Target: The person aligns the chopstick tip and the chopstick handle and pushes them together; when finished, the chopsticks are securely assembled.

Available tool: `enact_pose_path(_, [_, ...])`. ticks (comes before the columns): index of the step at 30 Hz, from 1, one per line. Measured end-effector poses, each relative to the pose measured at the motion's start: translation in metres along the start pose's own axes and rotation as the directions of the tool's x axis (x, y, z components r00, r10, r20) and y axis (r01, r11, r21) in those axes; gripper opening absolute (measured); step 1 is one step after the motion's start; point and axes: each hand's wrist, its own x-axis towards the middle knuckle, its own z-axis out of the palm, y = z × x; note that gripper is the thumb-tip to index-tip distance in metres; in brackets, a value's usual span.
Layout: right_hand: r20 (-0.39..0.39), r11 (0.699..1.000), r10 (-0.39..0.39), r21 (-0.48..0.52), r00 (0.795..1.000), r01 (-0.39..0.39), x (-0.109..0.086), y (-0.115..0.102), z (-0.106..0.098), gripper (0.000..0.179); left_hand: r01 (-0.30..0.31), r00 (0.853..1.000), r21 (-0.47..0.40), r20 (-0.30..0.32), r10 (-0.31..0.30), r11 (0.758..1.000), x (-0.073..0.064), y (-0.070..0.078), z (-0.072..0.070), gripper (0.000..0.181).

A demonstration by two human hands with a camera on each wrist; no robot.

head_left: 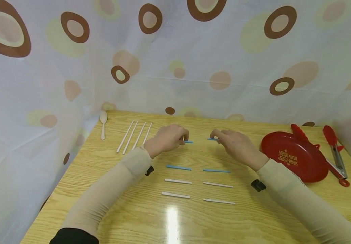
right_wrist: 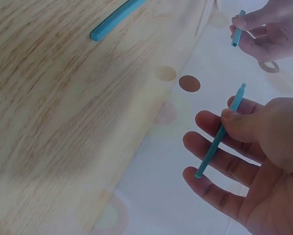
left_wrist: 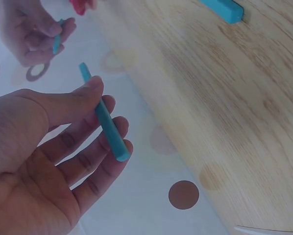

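My left hand [head_left: 170, 138] pinches a blue chopstick section [left_wrist: 109, 128] between thumb and fingers, above the far part of the table. To its right, my right hand [head_left: 234, 145] pinches a thinner blue chopstick section [right_wrist: 216, 139] that has a narrowed end. The two sections are apart, with a gap between the hands. Nearer on the table lie another thick blue section [head_left: 178, 167] and a thin blue section [head_left: 216, 170]. Below them are white chopstick sections, thick ones [head_left: 178, 181] in the left column and thin ones [head_left: 218, 184] in the right.
Several long white chopsticks [head_left: 128, 137] lie side by side at the back left, beside a pale spoon [head_left: 103, 123]. A red plate [head_left: 294, 157] sits at the right, with red-tipped tongs [head_left: 336, 152] next to it. A patterned cloth [head_left: 175, 91] hangs behind the wooden table [head_left: 126, 210].
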Motion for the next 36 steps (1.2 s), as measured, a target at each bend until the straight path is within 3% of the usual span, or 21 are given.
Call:
enact_pose_path(17, [0.037,0.997,0.072,0.003,0.997,-0.072,0.004,-0.007,-0.002,0.019,-0.001,0.999,0.051,-0.04,0.003,0.999,0.0,0.002,-0.002,0.012])
enact_pose_path(26, [-0.009,1.0,0.017,0.01,1.0,-0.017,0.009,-0.009,0.0,0.022,-0.003,0.998,0.054,-0.055,0.006,0.999,0.003,0.005,-0.001,0.012])
enact_pose_path(36, [0.011,1.0,-0.014,0.013,1.0,0.014,0.014,-0.012,0.0,0.022,-0.007,0.998,0.041,-0.061,0.009,0.999,0.007,0.01,0.001,0.013])
